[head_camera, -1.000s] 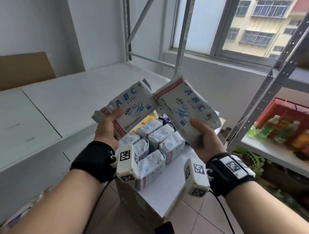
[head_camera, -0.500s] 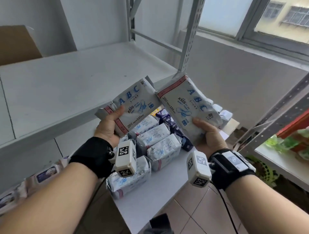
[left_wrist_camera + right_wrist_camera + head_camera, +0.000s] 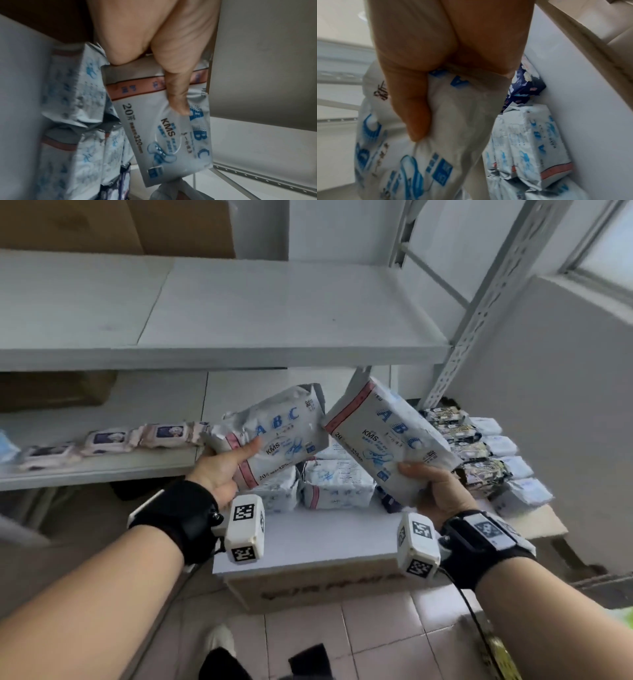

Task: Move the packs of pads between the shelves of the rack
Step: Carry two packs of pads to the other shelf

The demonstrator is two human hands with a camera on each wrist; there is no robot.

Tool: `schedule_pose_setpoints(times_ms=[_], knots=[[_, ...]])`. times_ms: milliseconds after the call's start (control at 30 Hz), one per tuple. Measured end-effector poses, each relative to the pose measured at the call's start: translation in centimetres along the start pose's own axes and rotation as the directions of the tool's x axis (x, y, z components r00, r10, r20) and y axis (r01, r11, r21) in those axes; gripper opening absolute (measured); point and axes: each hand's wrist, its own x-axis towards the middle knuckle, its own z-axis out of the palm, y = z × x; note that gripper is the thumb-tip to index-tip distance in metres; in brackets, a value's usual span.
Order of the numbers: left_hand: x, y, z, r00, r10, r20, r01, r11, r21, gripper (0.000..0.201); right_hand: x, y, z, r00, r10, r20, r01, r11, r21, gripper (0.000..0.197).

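Hands raised side by side: left hand grips left pack, right hand grips right pack.

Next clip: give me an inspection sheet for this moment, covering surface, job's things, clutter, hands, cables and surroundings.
Surface: white board on a cardboard box, holding stacked packs; upper shelf bare where visible.
Job's things: two ABC pad packs in the air, left pack and right pack; more packs stacked below.
Clutter: wipes packs on the lower shelf.
Hands: left hand grips the left pack; right hand grips the right pack.
Cables: black cable from the right wrist.
Surroundings: window at right, tiled floor.
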Motion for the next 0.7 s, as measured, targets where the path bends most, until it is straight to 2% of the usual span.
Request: schedule_pose_setpoints(times_ms=[100,133,267,433,500,700], knots=[[-1.2,-2.1,-2.0,0.997,0.006,-0.075,-0.005,1.000,0.009,0.024,0.6,1.0,-0.9,1.000,0.021,0.012,-0.019,0.992,-0.122,0.056],[-1.5,-2.8,-2.6,0.994,0.012,-0.107,-0.010,1.000,0.017,0.023,0.9,1.4,-1.1,0.999,0.023,0.024,-0.019,0.986,-0.165,0.060],[-1.8,-6.0,-4.9,0.974,0.043,-0.224,-0.021,0.995,0.099,0.046,2.1,3.4,-2.0,0.997,0.025,0.067,-0.004,0.953,-0.303,0.048],[-1.0,-10.1,-7.5,0.960,-0.003,-0.280,0.056,0.982,0.181,0.059,3.4,5.8,-3.8,0.991,0.077,0.107,-0.008,0.844,-0.537,0.060],[-0.3,-11.4,-8.3,0.955,-0.027,-0.294,0.086,0.978,0.190,0.066,3.9,6.6,-4.3,0.985,0.105,0.138,-0.003,0.803,-0.595,0.058],[1.8,-14.5,-10.1,0.945,-0.086,-0.314,0.164,0.959,0.231,0.066,6.1,9.5,-6.0,0.975,0.160,0.152,-0.027,0.771,-0.637,0.053]])
